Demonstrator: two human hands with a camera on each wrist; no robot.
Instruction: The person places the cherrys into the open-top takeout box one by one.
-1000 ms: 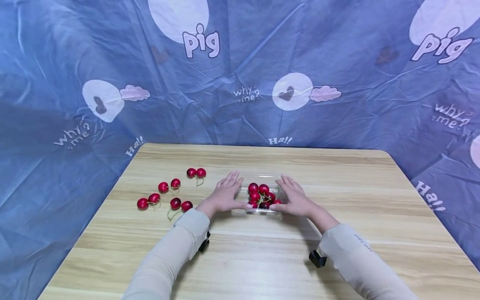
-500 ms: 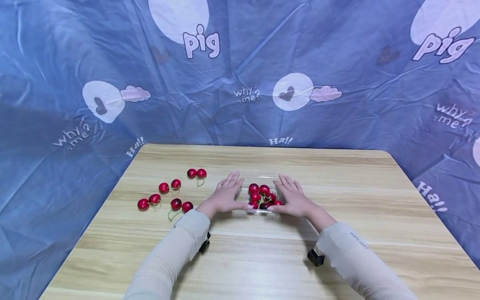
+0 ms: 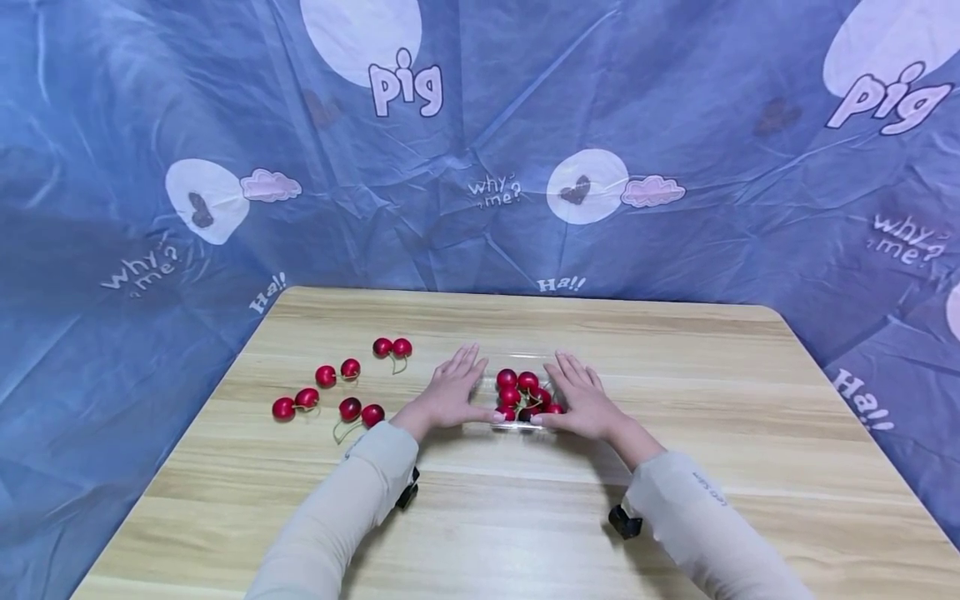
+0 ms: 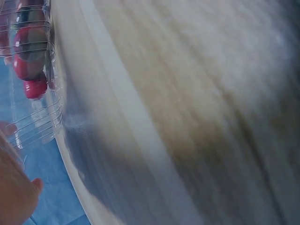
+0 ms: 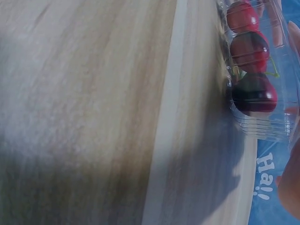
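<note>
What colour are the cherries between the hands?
The cherries are red, some partly blackish; clearest in the right wrist view.

A clear plastic box (image 5: 265, 127) with ribbed walls sits level on the wooden tabletop (image 3: 487, 517), its long side facing the person. Inside lies a cluster of glossy cherries (image 3: 509, 396), bright red to nearly black, some with thin green stems, heaped toward the near side. The left hand (image 3: 448, 392) lies along the box's left end and the right hand (image 3: 588, 404) along its right, fingers extended and both thumbs at the near edge. Left of the box, loose cherries (image 3: 350, 408) lie in four stemmed pairs.
</note>
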